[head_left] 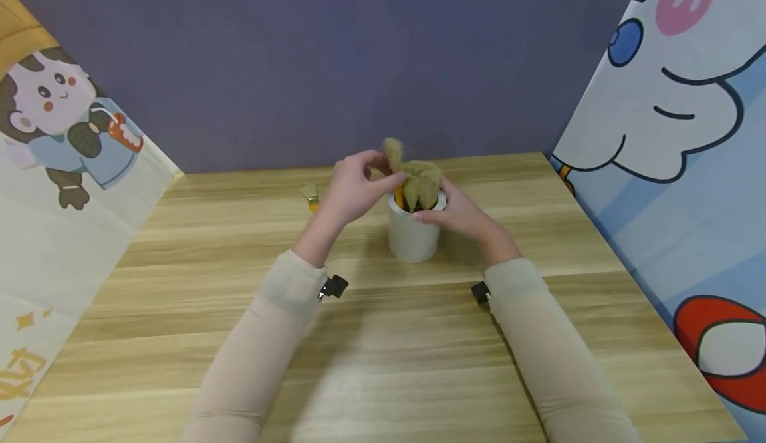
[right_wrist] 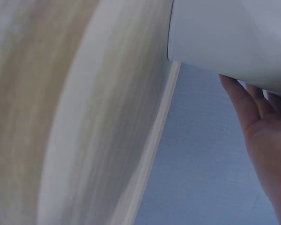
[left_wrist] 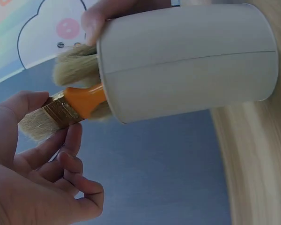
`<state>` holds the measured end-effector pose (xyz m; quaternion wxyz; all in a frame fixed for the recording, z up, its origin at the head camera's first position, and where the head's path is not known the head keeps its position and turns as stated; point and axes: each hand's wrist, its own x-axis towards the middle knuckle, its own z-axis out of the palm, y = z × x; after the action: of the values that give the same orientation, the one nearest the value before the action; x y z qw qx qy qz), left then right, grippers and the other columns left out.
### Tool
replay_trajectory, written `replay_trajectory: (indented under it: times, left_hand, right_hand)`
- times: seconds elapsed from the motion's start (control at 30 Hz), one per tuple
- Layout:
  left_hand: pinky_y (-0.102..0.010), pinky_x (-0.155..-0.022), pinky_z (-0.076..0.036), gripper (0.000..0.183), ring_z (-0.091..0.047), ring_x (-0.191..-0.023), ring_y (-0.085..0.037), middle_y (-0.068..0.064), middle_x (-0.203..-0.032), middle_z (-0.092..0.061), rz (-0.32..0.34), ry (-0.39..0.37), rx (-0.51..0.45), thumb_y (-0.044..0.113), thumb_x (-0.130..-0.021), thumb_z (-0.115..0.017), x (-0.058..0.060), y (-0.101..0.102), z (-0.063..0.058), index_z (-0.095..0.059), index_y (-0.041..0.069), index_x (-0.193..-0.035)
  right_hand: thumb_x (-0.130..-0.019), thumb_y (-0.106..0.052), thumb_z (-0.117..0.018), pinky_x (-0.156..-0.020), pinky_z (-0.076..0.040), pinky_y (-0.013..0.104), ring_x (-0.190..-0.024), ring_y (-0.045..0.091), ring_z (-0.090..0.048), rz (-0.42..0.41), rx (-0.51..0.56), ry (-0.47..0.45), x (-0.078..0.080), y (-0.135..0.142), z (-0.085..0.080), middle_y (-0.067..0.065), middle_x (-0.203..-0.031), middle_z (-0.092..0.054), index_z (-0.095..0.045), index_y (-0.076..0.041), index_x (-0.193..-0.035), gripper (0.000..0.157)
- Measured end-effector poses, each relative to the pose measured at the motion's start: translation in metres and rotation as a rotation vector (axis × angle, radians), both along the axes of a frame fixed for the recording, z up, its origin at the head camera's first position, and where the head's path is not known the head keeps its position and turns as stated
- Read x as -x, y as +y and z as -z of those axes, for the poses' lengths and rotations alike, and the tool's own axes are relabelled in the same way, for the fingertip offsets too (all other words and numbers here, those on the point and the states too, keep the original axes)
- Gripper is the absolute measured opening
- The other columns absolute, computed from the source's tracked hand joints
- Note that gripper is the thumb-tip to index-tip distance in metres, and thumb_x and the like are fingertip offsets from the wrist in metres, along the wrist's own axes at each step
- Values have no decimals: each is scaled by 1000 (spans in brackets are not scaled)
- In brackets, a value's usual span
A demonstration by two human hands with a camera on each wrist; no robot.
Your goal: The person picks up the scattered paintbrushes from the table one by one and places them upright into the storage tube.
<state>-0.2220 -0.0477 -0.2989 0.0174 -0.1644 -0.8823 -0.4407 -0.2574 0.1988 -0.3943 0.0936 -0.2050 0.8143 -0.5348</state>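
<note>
A white cylindrical holder (head_left: 413, 238) stands upright on the table, with several bristle brushes (head_left: 422, 185) sticking out of its mouth. My left hand (head_left: 354, 187) pinches a paintbrush (left_wrist: 62, 109) at its metal ferrule between thumb and fingers. That brush's orange handle (left_wrist: 85, 99) reaches into the holder, so its lower end is hidden. My right hand (head_left: 463, 211) grips the holder near its rim, thumb at the front and fingers round the far side. In the right wrist view, the fingers (right_wrist: 241, 101) touch the holder's wall.
Another paintbrush (head_left: 312, 198) with an orange handle lies on the table left of the holder, partly behind my left forearm. The wooden table (head_left: 383, 363) meets a dark wall (head_left: 359, 64) at the back. Cartoon-printed panels (head_left: 676, 110) flank both sides.
</note>
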Motion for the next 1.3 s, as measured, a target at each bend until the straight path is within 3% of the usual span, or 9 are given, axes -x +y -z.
replay_trajectory:
  times: [0.1,0.27,0.37,0.5,0.63,0.7,0.87,1.07,1.3]
  left_hand:
    - [-44,-98,-51,36,-62,-113,-24,-3,-120,-74,1,-8,-4,43,-100,-74,3,-2,5,-73,15,-123]
    - [-36,-66,-45,32,-55,-83,-22,-1,-111,-73,26,3,39,40,-100,-75,2,0,14,-73,15,-119]
    - [-31,-58,-42,34,-52,-72,-18,0,-107,-74,46,40,88,37,-100,-75,-1,4,20,-73,14,-124]
    - [-31,-59,-43,51,-53,-68,-17,-2,-105,-77,60,94,130,31,-100,-75,-3,9,25,-61,12,-145]
    - [-31,-58,-42,65,-50,-62,-18,-5,-105,-77,122,176,94,21,-100,-75,-4,7,23,-46,16,-158]
    - [-31,-60,-41,62,-50,-62,-18,-5,-103,-77,161,230,116,17,-100,-75,-3,7,21,-49,19,-157]
    - [-33,-71,-51,53,-62,-77,-17,-4,-100,-73,208,310,281,16,-102,-74,-2,14,20,-56,16,-151]
    - [-37,-80,-59,48,-71,-82,-20,-5,-95,-75,177,428,357,16,-99,-77,-6,23,23,-59,11,-143]
    - [-44,-87,-57,48,-72,-85,-21,-2,-96,-77,160,435,386,16,-99,-77,-9,22,25,-59,11,-143]
  right_hand:
    - [-93,-29,-83,-124,-37,61,-150,38,-46,6,-8,6,0,0,0,16,-167,-41,-24,-21,-168,96]
    - [-92,-33,-84,-123,-39,60,-149,38,-48,4,-18,11,1,-1,0,17,-167,-41,-22,-22,-169,99]
    - [-93,-31,-84,-123,-39,59,-148,37,-49,2,-16,8,0,-2,-2,17,-167,-42,-23,-21,-169,98]
    - [-93,-25,-83,-124,-38,58,-148,37,-48,-2,1,14,0,-3,-1,17,-166,-42,-24,-19,-168,96]
    - [-93,-29,-84,-123,-39,59,-146,37,-50,-21,18,27,1,-3,1,16,-164,-45,-25,-20,-168,96]
    - [-93,-29,-84,-123,-39,59,-146,36,-51,-31,29,31,1,-2,2,16,-163,-46,-25,-20,-168,96]
    - [-94,-30,-83,-121,-40,60,-142,37,-53,-33,35,34,2,-1,3,17,-160,-48,-27,-21,-167,93]
    - [-95,-31,-82,-119,-42,58,-140,36,-55,-54,42,35,2,-2,0,17,-158,-50,-27,-20,-167,91]
    - [-94,-25,-83,-123,-38,60,-146,37,-51,-30,56,30,1,-3,0,16,-162,-47,-28,-23,-167,92]
